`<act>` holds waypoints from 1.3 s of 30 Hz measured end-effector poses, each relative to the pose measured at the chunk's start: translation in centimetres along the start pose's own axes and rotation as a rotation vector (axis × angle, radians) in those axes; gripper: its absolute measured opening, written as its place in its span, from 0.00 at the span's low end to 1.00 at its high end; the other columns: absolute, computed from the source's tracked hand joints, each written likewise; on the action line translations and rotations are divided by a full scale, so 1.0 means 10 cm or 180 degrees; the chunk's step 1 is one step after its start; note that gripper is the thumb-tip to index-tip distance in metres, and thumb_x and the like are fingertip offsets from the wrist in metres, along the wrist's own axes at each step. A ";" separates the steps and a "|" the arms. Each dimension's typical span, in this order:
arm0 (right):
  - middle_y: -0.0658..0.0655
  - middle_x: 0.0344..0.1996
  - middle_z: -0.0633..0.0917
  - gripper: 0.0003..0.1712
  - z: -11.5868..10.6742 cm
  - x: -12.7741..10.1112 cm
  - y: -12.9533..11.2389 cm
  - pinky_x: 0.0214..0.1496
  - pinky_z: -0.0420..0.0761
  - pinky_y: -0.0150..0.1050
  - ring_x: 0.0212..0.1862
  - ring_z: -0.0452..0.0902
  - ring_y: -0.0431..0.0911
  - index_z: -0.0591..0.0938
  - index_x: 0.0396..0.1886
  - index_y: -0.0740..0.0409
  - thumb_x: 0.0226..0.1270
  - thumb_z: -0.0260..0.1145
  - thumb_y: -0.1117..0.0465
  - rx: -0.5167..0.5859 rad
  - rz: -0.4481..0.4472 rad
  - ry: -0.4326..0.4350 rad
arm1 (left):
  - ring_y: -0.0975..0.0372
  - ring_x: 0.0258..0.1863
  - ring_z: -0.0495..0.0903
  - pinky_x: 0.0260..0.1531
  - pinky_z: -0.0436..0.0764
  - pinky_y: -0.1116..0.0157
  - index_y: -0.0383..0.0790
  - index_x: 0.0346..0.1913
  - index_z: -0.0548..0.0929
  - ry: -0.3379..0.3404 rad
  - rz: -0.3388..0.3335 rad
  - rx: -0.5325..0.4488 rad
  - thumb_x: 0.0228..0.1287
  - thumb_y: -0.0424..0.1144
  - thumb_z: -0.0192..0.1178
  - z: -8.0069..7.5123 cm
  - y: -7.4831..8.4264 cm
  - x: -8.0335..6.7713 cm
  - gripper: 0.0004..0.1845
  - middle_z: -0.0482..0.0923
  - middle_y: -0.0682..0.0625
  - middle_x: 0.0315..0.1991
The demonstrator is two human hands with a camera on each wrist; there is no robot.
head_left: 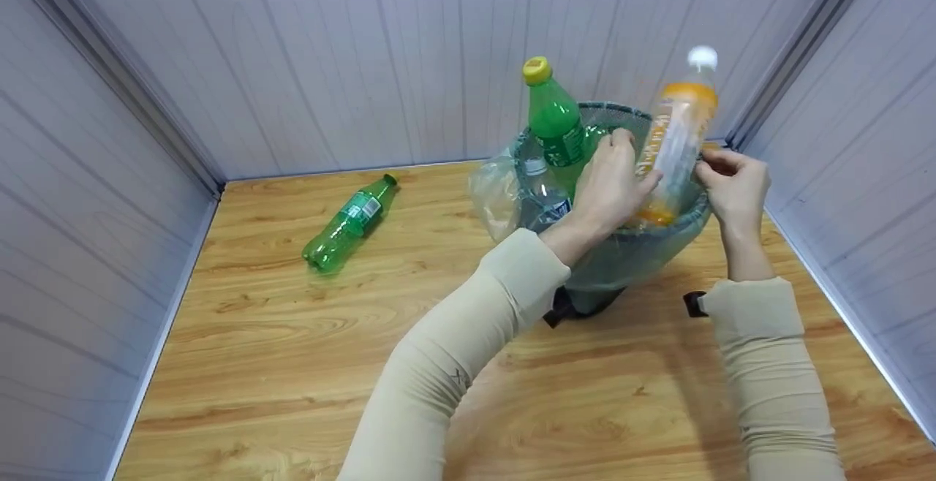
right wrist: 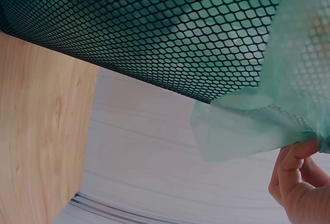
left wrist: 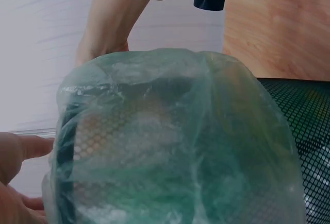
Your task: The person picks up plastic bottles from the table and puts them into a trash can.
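A mesh trash bin (right wrist: 170, 33) stands lined with a translucent green trash bag (head_left: 621, 265) folded over its rim. My right hand (head_left: 735, 181) pinches the bag's edge at the right of the rim, plain in the right wrist view. Over the bin's opening is my left hand (head_left: 608, 183), its thumb beside an orange-labelled bottle (head_left: 676, 145) with a white cap. In the left wrist view its fingers (left wrist: 36, 145) are apart beside the bag, partly cut off. A green bottle with a yellow cap (head_left: 554, 119) and a clear bottle (head_left: 545, 188) stick up in the bin's left side.
Left of the bin, a green bottle (head_left: 351, 221) lies on the wood-look floor (head_left: 292, 364). Pale panel walls (head_left: 329, 50) close in the back and both sides. Part of the bag (head_left: 493, 192) bulges out at the bin's left.
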State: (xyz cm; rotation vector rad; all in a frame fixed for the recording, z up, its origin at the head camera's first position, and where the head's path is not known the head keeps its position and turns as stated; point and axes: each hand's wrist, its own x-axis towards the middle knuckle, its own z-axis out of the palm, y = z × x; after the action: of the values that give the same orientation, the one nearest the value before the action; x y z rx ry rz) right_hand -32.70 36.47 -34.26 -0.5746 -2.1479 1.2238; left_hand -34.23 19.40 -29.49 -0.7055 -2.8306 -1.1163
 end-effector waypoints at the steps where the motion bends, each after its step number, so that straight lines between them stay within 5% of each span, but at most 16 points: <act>1: 0.40 0.24 0.78 0.15 0.00 0.00 0.00 0.30 0.71 0.22 0.28 0.71 0.31 0.80 0.42 0.69 0.54 0.60 0.67 0.0019 0.0018 0.0009 | 0.68 0.34 0.71 0.32 0.73 0.75 0.42 0.50 0.70 -0.0027 0.0033 0.0046 0.56 0.49 0.59 -0.01 -0.01 0.00 0.22 0.68 0.54 0.40; 10: 0.43 0.26 0.79 0.15 0.03 0.01 0.01 0.32 0.71 0.22 0.29 0.71 0.32 0.80 0.42 0.69 0.53 0.60 0.68 0.0014 0.0060 0.0019 | 0.69 0.26 0.73 0.22 0.73 0.74 0.44 0.40 0.80 -0.0205 0.0223 0.0129 0.59 0.45 0.57 -0.15 -0.10 -0.05 0.10 0.77 0.56 0.34; 15: 0.45 0.28 0.79 0.16 0.02 0.00 0.01 0.33 0.71 0.23 0.29 0.71 0.32 0.80 0.42 0.69 0.53 0.60 0.67 0.0026 0.0109 -0.0024 | 0.68 0.24 0.72 0.20 0.71 0.74 0.43 0.38 0.80 -0.0099 0.0432 0.0156 0.59 0.44 0.56 -0.30 -0.23 -0.13 0.09 0.76 0.56 0.29; 26: 0.40 0.24 0.77 0.16 -0.02 0.00 0.01 0.33 0.71 0.23 0.29 0.71 0.32 0.80 0.43 0.70 0.53 0.60 0.67 0.0114 0.0092 -0.0017 | 0.68 0.29 0.75 0.26 0.73 0.77 0.38 0.42 0.78 0.0179 0.0684 -0.0144 0.61 0.41 0.55 -0.67 -0.57 -0.31 0.11 0.78 0.52 0.33; 32: 0.41 0.27 0.78 0.16 -0.03 -0.01 0.03 0.33 0.71 0.22 0.31 0.71 0.33 0.79 0.44 0.69 0.55 0.60 0.67 0.0065 0.0113 -0.0074 | 0.66 0.27 0.76 0.25 0.74 0.75 0.37 0.43 0.77 0.0471 0.0714 -0.0015 0.60 0.40 0.56 -0.82 -0.85 -0.38 0.11 0.78 0.50 0.31; 39: 0.41 0.27 0.78 0.17 -0.05 -0.02 0.02 0.33 0.71 0.23 0.31 0.71 0.33 0.79 0.44 0.69 0.55 0.60 0.66 0.0051 0.0131 -0.0069 | 0.60 0.27 0.77 0.25 0.76 0.70 0.33 0.41 0.77 0.0674 0.0570 0.0136 0.58 0.37 0.57 -0.94 -1.36 -0.43 0.11 0.78 0.46 0.30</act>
State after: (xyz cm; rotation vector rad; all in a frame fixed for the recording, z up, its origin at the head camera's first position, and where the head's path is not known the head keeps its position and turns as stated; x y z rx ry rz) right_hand -32.20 36.74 -34.34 -0.6042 -2.1520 1.2738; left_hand -37.40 2.81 -32.02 -0.7696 -2.5514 -1.0322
